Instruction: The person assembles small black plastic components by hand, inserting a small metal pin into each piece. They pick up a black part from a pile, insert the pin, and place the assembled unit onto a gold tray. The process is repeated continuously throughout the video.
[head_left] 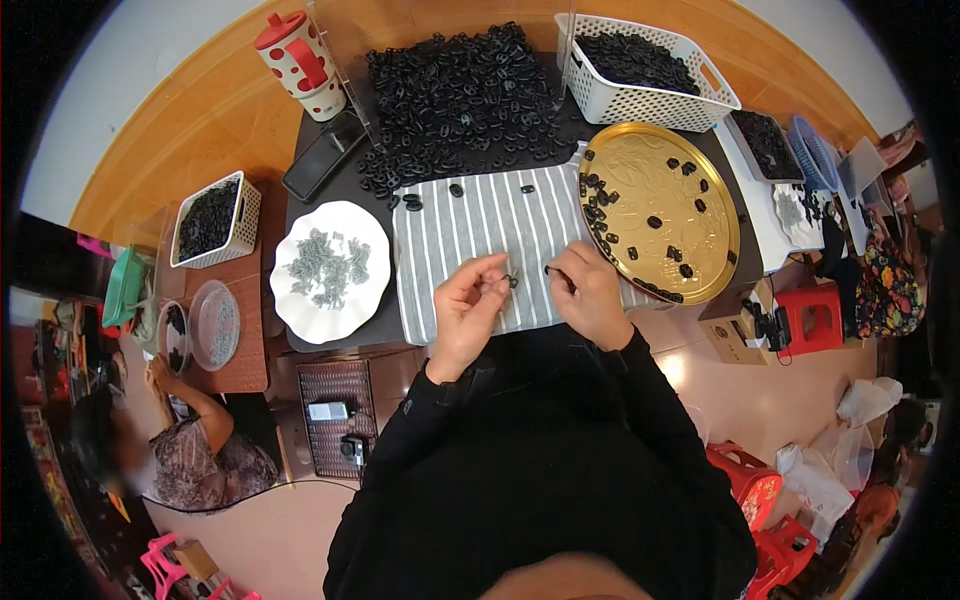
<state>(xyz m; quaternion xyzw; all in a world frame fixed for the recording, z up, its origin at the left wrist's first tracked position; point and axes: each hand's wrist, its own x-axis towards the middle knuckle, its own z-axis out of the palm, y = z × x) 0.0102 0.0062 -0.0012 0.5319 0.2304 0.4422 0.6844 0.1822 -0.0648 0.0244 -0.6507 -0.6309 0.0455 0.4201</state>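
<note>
Over a grey and white striped cloth I hold both hands a short way apart. The thumb and fingers of my left hand pinch a small dark looped piece. My right hand is closed too, and a bit of a small black piece shows at its fingertips. Left of the cloth stands a white scalloped plate bearing many small grey pieces. To the right lies a round gold tray with black plastic pieces scattered on it. A few black pieces rest on the cloth's far part.
A large heap of black plastic pieces fills the table's back. White baskets hold more. A phone and a spotted tumbler stand back left. At far left another person works at a side table.
</note>
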